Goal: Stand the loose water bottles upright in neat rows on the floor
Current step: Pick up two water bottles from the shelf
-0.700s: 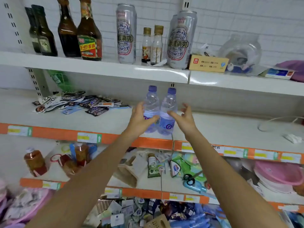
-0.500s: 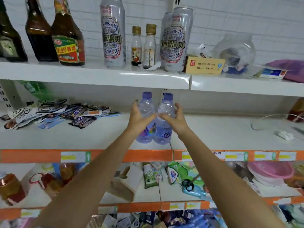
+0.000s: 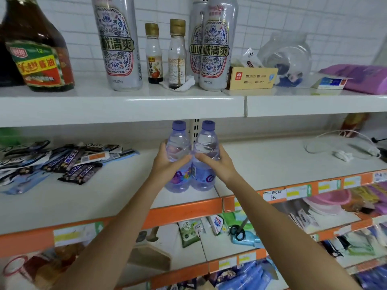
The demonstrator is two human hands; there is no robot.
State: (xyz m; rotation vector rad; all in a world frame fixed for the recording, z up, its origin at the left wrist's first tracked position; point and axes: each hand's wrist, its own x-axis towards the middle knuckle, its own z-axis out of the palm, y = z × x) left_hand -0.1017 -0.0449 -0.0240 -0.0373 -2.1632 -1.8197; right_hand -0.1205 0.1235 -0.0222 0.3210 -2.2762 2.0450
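The left hand's fingers are curled round the upper body of the left water bottle, thumb across its front; the right hand's fingers wrap the right water bottle the same way, thumb reaching in toward the seam between the two. So the left hand and the right hand each clasp one bottle just above its label, and the thumb tips nearly meet.

Both bottles stand upright and touching each other, on the middle shelf, near its orange front edge, directly below the join in the upper shelf.

The likely trouble, as I judge it:
- The purple caps sit close under the upper shelf's lip. Lifting straight up could knock a cap against it and twist a bottle in the grip, so the bottles want drawing forward first.
- Thin clear walls give under pressure; too light a hold and a full bottle may slide down through the fingers, too hard and it buckles.
- The bottles press together, so pulling one out unevenly could drag or tip the other.
- The bottles are on a shelf, while the task wants rows on the floor, which is not in view here. That means a long carry downward past the lower shelves, where a base could catch the orange edge.
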